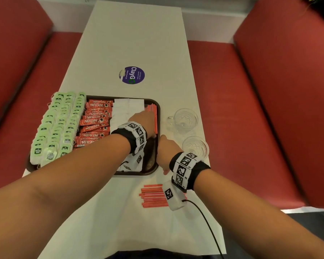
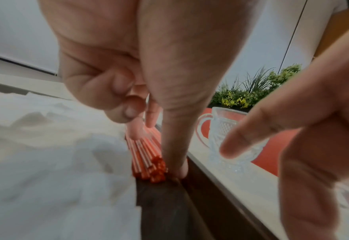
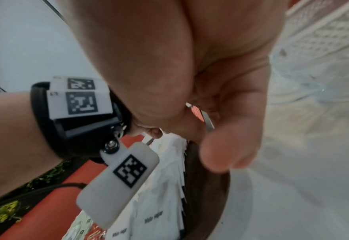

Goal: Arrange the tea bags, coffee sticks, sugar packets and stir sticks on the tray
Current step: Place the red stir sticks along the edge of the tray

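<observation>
A dark brown tray [image 1: 135,173] holds green tea bags [image 1: 58,124] on its left, then red coffee sticks [image 1: 95,120], then white sugar packets [image 1: 127,107]. Red stir sticks [image 1: 151,108] lie along its right side. My left hand [image 1: 143,118] grips that bundle [image 2: 147,155]: its thumb [image 2: 175,154] presses down beside the near ends while curled fingers sit on the far part. My right hand [image 1: 164,146] hovers at the tray's right rim with loose fingers [image 2: 251,138] that hold nothing. A second pile of stir sticks [image 1: 152,197] lies on the table in front of the tray.
Two cut-glass cups [image 1: 185,118] [image 1: 195,146] stand just right of the tray, close to my right hand. A round purple sticker [image 1: 131,75] marks the white table beyond the tray. Red benches [image 1: 251,118] flank the table.
</observation>
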